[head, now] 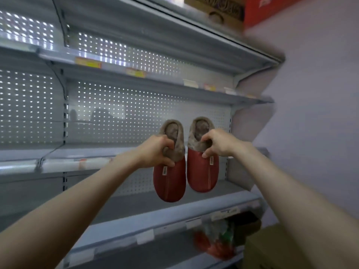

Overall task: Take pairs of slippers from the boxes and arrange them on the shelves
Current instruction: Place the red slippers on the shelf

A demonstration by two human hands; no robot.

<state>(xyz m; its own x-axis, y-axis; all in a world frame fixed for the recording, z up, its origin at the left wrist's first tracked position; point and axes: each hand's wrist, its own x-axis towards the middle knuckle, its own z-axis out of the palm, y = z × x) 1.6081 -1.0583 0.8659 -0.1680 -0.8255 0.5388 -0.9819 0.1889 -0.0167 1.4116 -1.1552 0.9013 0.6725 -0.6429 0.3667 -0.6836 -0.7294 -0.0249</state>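
Grey shelves (136, 202), hands (155, 150) (219, 142) gripping slippers (169, 181) (203, 171), tags (211, 162) blurred

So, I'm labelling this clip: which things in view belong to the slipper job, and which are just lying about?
Job: left slipper, held by the left hand; right slipper, held by the right hand; grey shelf behind them.
Lying about: yellow price tags; cardboard box and red box up top; blurred packets on a lower shelf.

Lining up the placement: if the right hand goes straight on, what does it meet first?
Probably the shelf edge: the slipper hanging from the right hand dips below it. Beyond is the pegboard; depth is unclear.
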